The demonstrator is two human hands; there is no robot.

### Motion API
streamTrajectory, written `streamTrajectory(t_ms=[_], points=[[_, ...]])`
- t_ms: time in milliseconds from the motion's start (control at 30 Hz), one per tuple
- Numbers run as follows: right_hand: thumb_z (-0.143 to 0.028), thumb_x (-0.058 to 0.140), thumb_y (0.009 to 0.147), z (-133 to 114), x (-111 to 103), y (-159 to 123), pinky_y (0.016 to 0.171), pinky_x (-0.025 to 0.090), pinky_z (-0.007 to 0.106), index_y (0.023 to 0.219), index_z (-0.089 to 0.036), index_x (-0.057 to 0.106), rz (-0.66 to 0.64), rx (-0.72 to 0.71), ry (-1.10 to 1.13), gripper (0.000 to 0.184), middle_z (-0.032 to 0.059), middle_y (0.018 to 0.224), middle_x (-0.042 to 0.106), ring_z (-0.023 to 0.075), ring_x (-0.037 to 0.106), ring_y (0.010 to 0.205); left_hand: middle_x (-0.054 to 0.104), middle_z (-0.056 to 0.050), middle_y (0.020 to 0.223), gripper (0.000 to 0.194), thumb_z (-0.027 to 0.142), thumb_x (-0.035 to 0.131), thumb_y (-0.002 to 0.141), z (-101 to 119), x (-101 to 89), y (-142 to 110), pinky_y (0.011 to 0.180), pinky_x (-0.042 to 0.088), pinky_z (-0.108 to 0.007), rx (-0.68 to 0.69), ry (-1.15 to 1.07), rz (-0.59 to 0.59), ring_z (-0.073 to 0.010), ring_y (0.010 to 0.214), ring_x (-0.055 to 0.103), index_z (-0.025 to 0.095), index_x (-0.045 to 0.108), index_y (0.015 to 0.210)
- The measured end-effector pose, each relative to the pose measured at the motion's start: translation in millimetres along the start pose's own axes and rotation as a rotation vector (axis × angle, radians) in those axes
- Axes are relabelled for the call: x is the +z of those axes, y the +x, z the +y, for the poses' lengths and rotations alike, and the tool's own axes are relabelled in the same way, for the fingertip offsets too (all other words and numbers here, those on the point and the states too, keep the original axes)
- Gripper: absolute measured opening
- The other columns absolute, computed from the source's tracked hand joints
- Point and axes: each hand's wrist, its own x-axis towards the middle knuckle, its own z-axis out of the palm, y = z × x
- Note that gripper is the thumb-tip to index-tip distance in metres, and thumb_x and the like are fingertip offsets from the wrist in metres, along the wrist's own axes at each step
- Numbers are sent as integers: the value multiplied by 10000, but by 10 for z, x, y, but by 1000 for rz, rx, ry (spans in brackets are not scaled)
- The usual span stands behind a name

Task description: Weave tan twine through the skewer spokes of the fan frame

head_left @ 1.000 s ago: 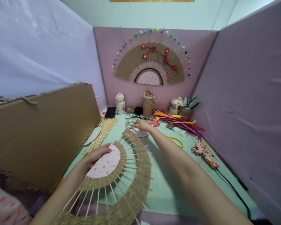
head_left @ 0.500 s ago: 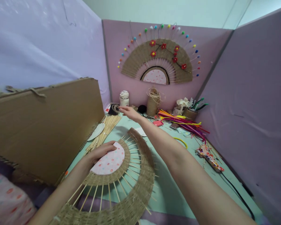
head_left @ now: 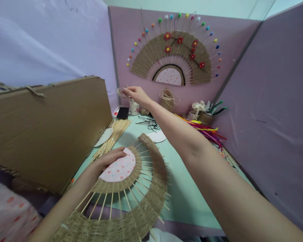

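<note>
My left hand grips a woven fan by its half-round middle, covered in white cloth with red dots; the thumb lies on the cloth and the other fingers are mostly behind it. Thin sticks fan out from this middle to a wide woven band, which curves round toward me. Farther off, my right hand is raised above the back of the table, pinching a small loop of thin twine. Below that hand stand a white jar and a black phone-like slab.
A finished-looking fan with red flowers and coloured balls hangs on the back panel. Cardboard stands at left, beside a bundle of sticks. A twine spool, black cords and coloured pipe cleaners lie toward the back.
My right hand has risen from near the tabletop, lifting the twine loop above the jar. My left hand still holds the fan in nearly the same place. The view has shifted slightly.
</note>
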Motion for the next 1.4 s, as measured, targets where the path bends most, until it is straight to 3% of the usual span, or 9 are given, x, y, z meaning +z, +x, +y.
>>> streamTrajectory(t_ms=[133, 267, 333, 433, 633, 767, 1000, 1133, 1400], points=[[-451, 461, 865, 114, 126, -38, 836, 424, 234, 1015, -115, 641, 14, 34, -87, 410, 52, 964, 651, 115, 571, 884, 611, 13, 621, 229, 226, 610, 654, -7, -10, 10, 379, 333, -190, 28, 27, 8, -117, 445, 522, 181, 630, 878], [-406, 655, 754, 256, 192, -268, 895, 432, 287, 1131, -171, 615, -445, 330, -390, 447, 71, 1068, 656, 155, 608, 931, 621, 4, 609, 185, 226, 627, 654, 3, -2, -24, 367, 333, -193, 35, 1, 9, -129, 442, 533, 197, 633, 837], [-342, 741, 674, 312, 145, -441, 905, 432, 321, 1105, -133, 635, -522, 406, -482, 490, 106, 1048, 666, 202, 617, 942, 636, -5, 624, 203, 223, 632, 659, 7, -4, -39, 363, 341, -193, 24, -14, 13, -137, 449, 551, 197, 628, 860], [-315, 663, 759, 364, -56, -775, 950, 396, 306, 1156, -118, 603, -433, 374, -510, 447, 127, 1153, 622, 206, 585, 1037, 643, -8, 635, 224, 209, 637, 675, -14, -26, -18, 357, 357, -191, 3, -53, 26, -137, 447, 564, 188, 607, 896], [-312, 575, 811, 467, -751, -1694, 742, 496, 270, 1044, -120, 653, -154, 457, -323, 312, 85, 932, 693, 152, 640, 779, 646, -5, 719, 246, 177, 649, 714, -49, -11, 191, 485, 504, -234, 86, -291, -1, -138, 551, 626, 177, 537, 933], [-327, 587, 790, 552, -1169, -2082, 648, 514, 248, 964, -118, 669, 50, 527, -176, 285, 76, 850, 696, 135, 628, 688, 669, -32, 813, 279, 131, 620, 754, 81, 126, 334, 555, 541, -249, 101, -271, 27, -136, 618, 651, 182, 522, 1010], [-344, 582, 792, 438, -1589, -2148, 727, 522, 263, 982, -128, 645, 362, 439, -11, 294, 89, 908, 703, 138, 647, 782, 681, -55, 836, 253, 155, 609, 781, 178, 276, 479, 560, 547, -265, 62, -121, 21, -150, 626, 654, 166, 542, 1024], [-369, 592, 783, 357, -1725, -2184, 756, 522, 288, 973, -137, 653, 402, 388, -40, 306, 79, 887, 705, 141, 648, 774, 683, -60, 870, 316, 175, 615, 782, 123, 206, 495, 558, 552, -284, 62, -112, -20, -159, 640, 658, 171, 531, 1087], [-325, 603, 772, 336, -1806, -2257, 724, 526, 289, 942, -121, 654, 393, 427, -83, 271, 87, 875, 699, 155, 653, 758, 684, -37, 844, 401, 177, 650, 756, 91, 118, 471, 543, 543, -251, 70, -140, -39, -146, 625, 655, 180, 513, 1133]])
